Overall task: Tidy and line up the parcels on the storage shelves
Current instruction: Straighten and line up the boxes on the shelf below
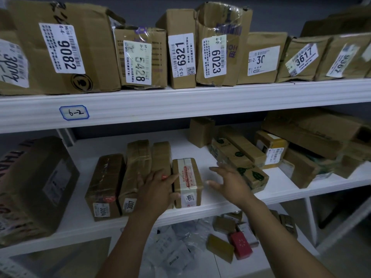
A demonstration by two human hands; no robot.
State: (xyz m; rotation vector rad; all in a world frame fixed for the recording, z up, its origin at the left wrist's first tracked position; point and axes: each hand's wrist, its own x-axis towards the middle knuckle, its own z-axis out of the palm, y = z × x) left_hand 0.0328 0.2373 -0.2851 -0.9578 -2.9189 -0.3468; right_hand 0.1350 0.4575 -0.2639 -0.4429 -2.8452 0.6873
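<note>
Four parcels [108, 181] squared at lower centre, left hand [158, 189] flat on them, fingers [172, 176] straight; right hand [230, 181], fingers [215, 169] spread, hovers by leaf-printed box [241, 163], likely next to align.

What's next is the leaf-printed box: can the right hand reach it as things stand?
Probably yes: the right hand hovers open right beside the leaf-printed box on the lower shelf, and nothing lies between them or on its near end.

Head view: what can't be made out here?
All head view.
Third parcel, lower row: front label hidden by left hand.
Label starting 30, upper shelf: later digits washed out.
Right hand: blurred, contact unclear.
Leftmost upper parcel: cut by frame edge.
</note>
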